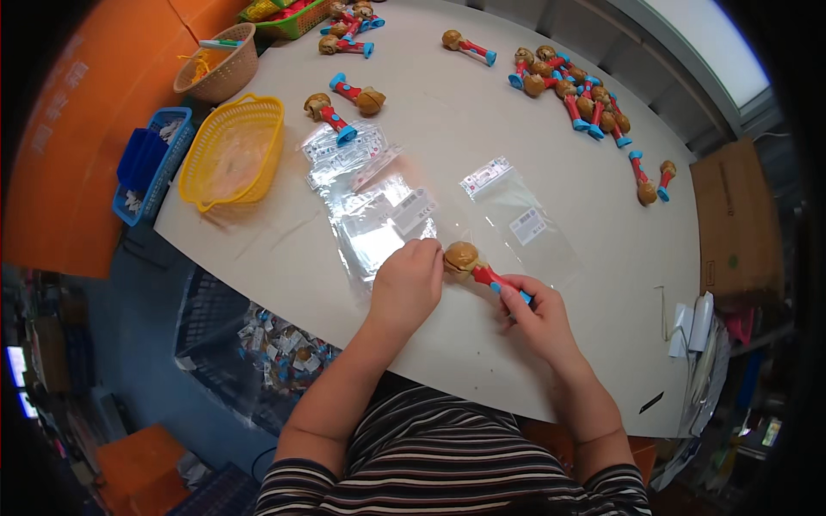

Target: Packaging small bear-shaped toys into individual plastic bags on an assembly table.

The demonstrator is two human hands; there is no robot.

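Observation:
My right hand (544, 320) grips a toy (483, 273) by its blue end; it has a red handle and a round brown head shaped like a burger. The toy lies tilted, its head toward my left hand (408, 286). That hand's fingers are pinched together right beside the brown head. Something clear, like thin plastic, shows around the head, but I cannot make out what the left fingers hold. Beyond the left hand lies a pile of clear zip bags (375, 212) with printed tops and white labels. A single clear bag (527, 225) lies flat beyond the toy.
Two similar toys (370, 101) lie past the bag pile; a heap of them (594, 101) is at the far right. Yellow (281, 129), blue (122, 206) and tan baskets (251, 53) line the left. Below the table's left edge stands a lined crate (206, 331) of small packets. A cardboard box (736, 215) stands right.

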